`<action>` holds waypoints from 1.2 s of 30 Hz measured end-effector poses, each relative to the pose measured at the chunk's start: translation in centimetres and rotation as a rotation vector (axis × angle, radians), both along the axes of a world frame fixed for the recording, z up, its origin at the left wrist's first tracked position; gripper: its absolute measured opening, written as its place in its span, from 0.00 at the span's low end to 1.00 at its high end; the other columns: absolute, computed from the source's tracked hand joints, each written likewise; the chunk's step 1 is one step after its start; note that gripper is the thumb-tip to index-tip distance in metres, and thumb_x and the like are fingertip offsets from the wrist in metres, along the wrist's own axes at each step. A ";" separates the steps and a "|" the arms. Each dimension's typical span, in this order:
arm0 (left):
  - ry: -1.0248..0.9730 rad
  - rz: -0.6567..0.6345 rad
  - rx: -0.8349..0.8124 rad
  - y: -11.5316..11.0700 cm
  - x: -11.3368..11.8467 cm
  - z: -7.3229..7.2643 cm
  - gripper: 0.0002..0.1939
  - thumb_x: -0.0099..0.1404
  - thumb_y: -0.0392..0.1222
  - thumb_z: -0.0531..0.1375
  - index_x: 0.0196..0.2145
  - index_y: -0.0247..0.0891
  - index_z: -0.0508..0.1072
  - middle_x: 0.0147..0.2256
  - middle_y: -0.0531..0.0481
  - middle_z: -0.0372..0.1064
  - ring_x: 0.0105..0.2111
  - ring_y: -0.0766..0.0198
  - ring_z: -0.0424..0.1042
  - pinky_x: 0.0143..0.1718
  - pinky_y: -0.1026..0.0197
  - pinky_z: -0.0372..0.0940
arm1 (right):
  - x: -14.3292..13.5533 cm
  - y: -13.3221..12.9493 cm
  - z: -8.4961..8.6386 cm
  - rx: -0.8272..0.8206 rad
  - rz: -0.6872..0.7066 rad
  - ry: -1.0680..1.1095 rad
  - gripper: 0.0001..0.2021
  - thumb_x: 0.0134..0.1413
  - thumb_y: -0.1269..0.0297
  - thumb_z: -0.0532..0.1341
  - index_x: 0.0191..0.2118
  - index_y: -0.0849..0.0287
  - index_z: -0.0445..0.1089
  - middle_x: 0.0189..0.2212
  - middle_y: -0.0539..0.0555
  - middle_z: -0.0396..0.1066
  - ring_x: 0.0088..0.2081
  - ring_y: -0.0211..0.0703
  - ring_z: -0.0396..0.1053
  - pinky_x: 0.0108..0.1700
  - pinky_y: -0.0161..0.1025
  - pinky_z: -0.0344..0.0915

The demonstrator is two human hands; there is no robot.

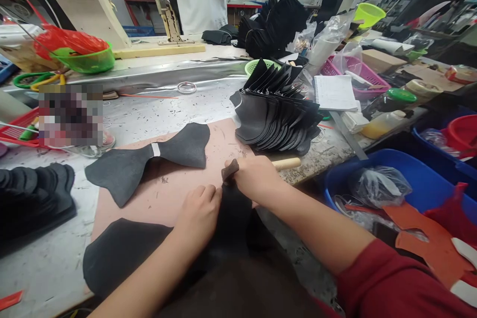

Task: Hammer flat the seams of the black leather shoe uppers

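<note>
Head view: a person's two hands work close together over a black piece, itself at their 6 o'clock, near the tabletop's front edge.
Right hand: curled tight, seemingly around a wooden handle that juts out towards 3 o'clock; a brown end shows by its fingers.
Left hand: fingers bent and pressed together beside the piece's edge; thumb hidden, so whether it pinches cannot be told.
Good handling: the black piece probably wants steady, even tension, its edge flat, left fingertips clear of the brown end.
Pink board: beneath the left hand; a white-banded piece lies on it towards 10 o'clock.
Black stacks: one at 1 o'clock, another at 9, both on the tabletop.
Blue tub: 3 o'clock, beyond the tabletop.
</note>
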State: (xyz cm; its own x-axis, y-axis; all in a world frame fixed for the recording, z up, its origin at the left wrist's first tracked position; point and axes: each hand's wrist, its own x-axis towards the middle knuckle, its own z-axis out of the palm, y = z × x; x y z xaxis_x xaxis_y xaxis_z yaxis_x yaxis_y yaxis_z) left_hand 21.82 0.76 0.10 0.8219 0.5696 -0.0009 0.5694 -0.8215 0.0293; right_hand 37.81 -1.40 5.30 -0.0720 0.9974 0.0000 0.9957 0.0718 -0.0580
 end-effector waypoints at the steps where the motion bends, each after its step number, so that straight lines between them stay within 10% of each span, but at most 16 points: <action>1: 0.017 -0.007 0.013 0.0 0.1 0.1 0.13 0.62 0.30 0.48 0.41 0.31 0.69 0.33 0.43 0.65 0.32 0.56 0.64 0.32 0.56 0.61 | -0.1 0.1 0.2 0.012 0.008 0.009 0.12 0.54 0.72 0.49 0.33 0.59 0.69 0.28 0.56 0.73 0.32 0.43 0.70 0.32 0.35 0.57; 36: -0.077 -0.054 -0.251 1.9 -3.2 0.8 0.15 0.61 0.31 0.47 0.35 0.38 0.73 0.32 0.47 0.68 0.33 0.61 0.67 0.36 0.59 0.63 | -1.8 -0.3 0.4 -0.166 0.026 0.076 0.13 0.52 0.72 0.50 0.37 0.61 0.72 0.32 0.58 0.74 0.34 0.44 0.69 0.37 0.39 0.60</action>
